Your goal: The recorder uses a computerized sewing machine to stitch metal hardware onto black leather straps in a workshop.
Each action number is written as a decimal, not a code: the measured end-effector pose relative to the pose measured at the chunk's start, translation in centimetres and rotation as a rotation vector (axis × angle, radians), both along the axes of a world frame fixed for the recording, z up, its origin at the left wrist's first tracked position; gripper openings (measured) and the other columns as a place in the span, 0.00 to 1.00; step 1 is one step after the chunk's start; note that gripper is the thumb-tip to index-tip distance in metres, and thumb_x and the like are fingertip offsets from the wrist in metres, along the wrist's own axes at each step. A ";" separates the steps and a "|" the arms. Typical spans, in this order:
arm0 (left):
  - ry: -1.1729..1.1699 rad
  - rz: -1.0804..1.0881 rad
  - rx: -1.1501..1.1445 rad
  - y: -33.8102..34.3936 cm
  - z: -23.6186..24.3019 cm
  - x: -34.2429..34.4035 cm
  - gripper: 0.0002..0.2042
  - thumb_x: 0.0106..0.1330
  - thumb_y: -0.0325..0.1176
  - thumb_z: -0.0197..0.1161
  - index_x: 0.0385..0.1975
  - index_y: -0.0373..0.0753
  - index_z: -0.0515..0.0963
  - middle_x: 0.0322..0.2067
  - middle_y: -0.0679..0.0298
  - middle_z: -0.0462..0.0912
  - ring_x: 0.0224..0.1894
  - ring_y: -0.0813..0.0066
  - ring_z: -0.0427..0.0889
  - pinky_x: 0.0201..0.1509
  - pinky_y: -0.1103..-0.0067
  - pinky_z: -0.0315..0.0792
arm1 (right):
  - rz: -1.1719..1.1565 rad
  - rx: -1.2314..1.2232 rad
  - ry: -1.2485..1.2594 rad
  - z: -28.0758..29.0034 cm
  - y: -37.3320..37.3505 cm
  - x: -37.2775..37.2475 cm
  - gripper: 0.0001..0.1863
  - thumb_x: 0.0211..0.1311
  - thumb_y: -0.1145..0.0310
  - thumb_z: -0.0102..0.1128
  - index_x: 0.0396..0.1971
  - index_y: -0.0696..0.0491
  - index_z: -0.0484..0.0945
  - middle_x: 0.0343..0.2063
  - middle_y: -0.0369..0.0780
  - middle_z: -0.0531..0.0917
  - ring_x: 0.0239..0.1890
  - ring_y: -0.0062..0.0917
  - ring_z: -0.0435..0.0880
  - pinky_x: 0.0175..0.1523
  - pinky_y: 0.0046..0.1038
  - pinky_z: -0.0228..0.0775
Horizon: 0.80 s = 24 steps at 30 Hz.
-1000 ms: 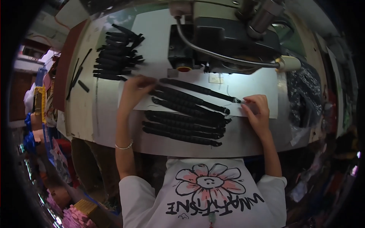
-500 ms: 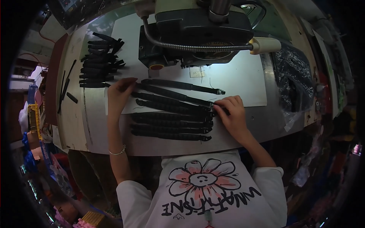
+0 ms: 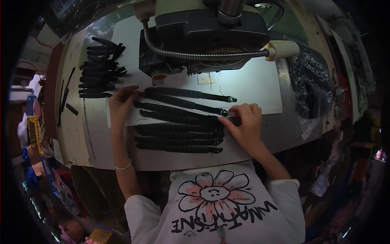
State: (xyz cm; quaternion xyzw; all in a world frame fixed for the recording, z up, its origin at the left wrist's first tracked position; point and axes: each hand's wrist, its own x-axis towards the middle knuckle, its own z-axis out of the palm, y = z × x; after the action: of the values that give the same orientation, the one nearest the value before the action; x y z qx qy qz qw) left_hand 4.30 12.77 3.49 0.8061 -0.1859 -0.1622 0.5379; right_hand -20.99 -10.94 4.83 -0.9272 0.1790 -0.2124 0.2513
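Several padded black straps [image 3: 174,109] lie side by side across the table, with small buckle-like fittings at their right ends. My left hand [image 3: 123,99] is at the left ends of the upper straps, its bent fingers closed on the end of one black strap. At the opposite ends is my right hand [image 3: 246,124]. Its thumb rests against a lower strap's end, and the forefinger stands apart from it beside a fitting [image 3: 223,112]. The uppermost strap [image 3: 191,94] lies slightly away from the others.
A sewing machine [image 3: 203,36] with a flexible-necked lamp [image 3: 282,51] stands beyond the straps. Shorter black pieces [image 3: 97,75] are heaped at the far left, near thin black strips [image 3: 65,97]. On the right lies a clear plastic bag [image 3: 310,81] with dark contents.
My right thumb and forefinger have parted from a strap's fitting, and the thumb has shifted to a lower strap. The left hand stays by the left ends. The whole view has shifted slightly.
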 end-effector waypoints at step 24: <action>-0.017 -0.009 0.017 1.3 -0.1 -0.1 0.07 0.55 0.24 0.61 0.34 0.33 0.79 0.28 0.65 0.81 0.30 0.83 0.77 0.36 0.86 0.70 | -0.127 0.129 0.012 -1.1 -0.9 -0.2 0.05 0.47 0.70 0.63 0.25 0.50 0.77 0.29 0.34 0.72 0.37 0.29 0.66 0.44 0.29 0.55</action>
State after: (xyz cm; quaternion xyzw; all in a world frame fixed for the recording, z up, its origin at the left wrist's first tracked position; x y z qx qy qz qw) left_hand 4.21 14.02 3.40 0.8110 -0.1926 -0.1592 0.5289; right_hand -21.22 -11.84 3.78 -0.8971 0.2522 -0.2102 0.2955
